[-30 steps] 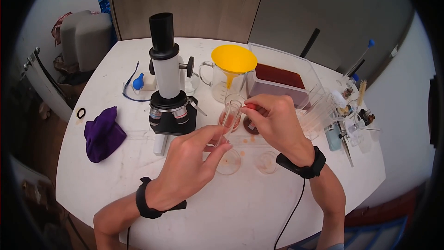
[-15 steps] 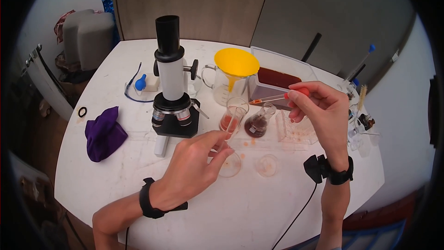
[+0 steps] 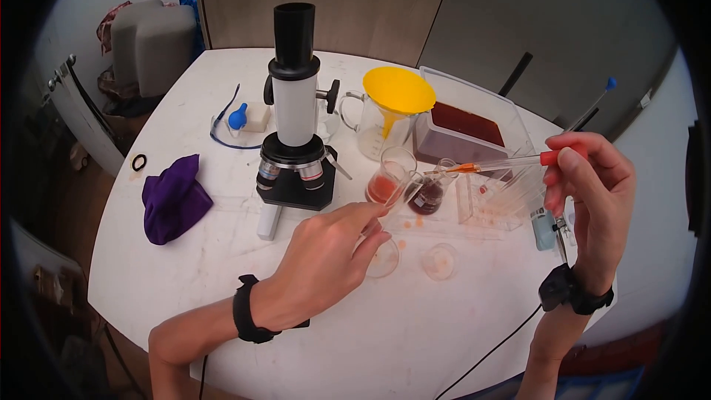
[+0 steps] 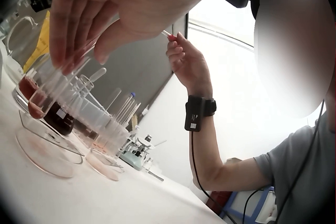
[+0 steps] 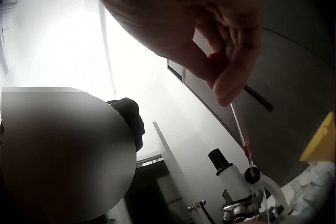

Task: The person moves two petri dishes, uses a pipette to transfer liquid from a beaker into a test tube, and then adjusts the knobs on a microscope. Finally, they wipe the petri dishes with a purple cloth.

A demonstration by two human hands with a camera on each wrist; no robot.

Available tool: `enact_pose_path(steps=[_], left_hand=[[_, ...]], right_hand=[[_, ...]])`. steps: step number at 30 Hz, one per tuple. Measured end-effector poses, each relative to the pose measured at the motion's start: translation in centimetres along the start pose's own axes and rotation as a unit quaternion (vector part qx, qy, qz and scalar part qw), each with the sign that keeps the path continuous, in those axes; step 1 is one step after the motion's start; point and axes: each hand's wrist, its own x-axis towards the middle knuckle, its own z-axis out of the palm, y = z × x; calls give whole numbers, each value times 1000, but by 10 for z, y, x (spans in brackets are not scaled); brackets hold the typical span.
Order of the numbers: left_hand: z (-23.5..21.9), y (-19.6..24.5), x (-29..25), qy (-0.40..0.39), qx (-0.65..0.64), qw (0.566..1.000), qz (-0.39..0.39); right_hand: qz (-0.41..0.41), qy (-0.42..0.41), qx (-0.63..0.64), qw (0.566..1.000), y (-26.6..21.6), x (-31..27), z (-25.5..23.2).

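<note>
The right hand [image 3: 596,192] pinches the red bulb [image 3: 554,157] of a glass dropper, held nearly level; orange liquid [image 3: 466,168] shows near its tip. In the right wrist view the same hand [image 5: 226,40] grips the bulb, with the dropper [image 5: 240,127] below the fingers. A tilted glass test tube [image 3: 404,194] is held in the left hand [image 3: 326,263], the dropper's tip close to its mouth. In the left wrist view the tube [image 4: 47,95] hangs from the left hand's fingers [image 4: 76,29], a little reddish liquid at its bottom.
Behind the left hand stand a beaker of red liquid [image 3: 382,187], a dark flask [image 3: 426,196] and a tube rack [image 3: 481,207]. A microscope [image 3: 295,111], yellow funnel [image 3: 398,90], purple cloth [image 3: 176,200], plastic tub [image 3: 444,141] and small dishes [image 3: 440,261] are around them.
The right hand has moved right, away from the left hand, drawing the dropper out to the side. The left hand stays at the tube; the whole head view has shifted slightly.
</note>
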Motion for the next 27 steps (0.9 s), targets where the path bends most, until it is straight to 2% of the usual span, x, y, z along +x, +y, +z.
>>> enact_pose_path(steps=[27], left_hand=[[-2, 6, -1, -13, 20, 1000, 16]], right_hand=[[14, -30, -29, 999, -14, -3, 7]])
